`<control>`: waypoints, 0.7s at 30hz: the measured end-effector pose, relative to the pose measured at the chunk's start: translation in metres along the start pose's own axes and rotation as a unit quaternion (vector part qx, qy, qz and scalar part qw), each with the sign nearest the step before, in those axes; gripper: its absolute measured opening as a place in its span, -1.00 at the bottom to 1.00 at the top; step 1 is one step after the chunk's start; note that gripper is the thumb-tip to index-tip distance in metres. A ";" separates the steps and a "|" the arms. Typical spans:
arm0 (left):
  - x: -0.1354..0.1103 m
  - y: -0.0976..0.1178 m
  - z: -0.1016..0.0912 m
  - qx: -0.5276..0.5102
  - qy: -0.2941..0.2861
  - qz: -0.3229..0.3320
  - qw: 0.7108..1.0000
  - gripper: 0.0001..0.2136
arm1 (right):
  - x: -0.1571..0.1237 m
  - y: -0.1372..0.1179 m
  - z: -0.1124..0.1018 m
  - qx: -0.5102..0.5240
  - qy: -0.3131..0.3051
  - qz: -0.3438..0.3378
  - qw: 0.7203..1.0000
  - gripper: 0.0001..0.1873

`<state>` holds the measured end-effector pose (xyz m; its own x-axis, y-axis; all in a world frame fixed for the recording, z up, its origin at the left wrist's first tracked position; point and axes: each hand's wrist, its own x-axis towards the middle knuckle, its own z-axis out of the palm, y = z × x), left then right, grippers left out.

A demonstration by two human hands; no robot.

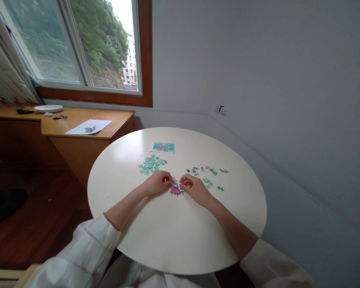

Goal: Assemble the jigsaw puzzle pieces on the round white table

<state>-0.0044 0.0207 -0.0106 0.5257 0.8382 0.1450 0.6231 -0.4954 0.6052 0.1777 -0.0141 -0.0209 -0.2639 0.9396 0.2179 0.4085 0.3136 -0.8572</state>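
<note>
A small joined patch of jigsaw puzzle, pink with a cartoon face and teal edges, lies on the round white table. My left hand pinches at its upper left edge, thumb and forefinger together. At the upper right edge, the fingers of my right hand close in a pinch on what looks like a puzzle piece, mostly covered by the fingertips. Beyond my left hand is a heap of loose teal jigsaw pieces. Several loose pieces are scattered beyond and to the right of my right hand.
A picture card with pink and yellow figures on teal lies towards the table's far side. Left of the table stands a wooden desk bearing a paper sheet, a small white box and a white plate. A wall closes off the right.
</note>
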 end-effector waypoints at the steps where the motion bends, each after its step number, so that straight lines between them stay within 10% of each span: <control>1: 0.000 0.000 0.000 0.001 -0.001 0.000 1.000 -0.82 | 0.000 0.000 0.000 -0.001 0.000 -0.001 1.000 -0.94; 21: -0.001 0.001 -0.002 0.006 -0.007 -0.008 1.000 -0.85 | 0.000 0.001 0.000 -0.001 -0.002 -0.006 1.000 -0.94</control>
<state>-0.0052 0.0201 -0.0090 0.5225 0.8435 0.1246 0.6389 -0.4841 0.5980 0.1787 -0.0136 -0.0220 -0.2722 0.9351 0.2269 0.4070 0.3256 -0.8534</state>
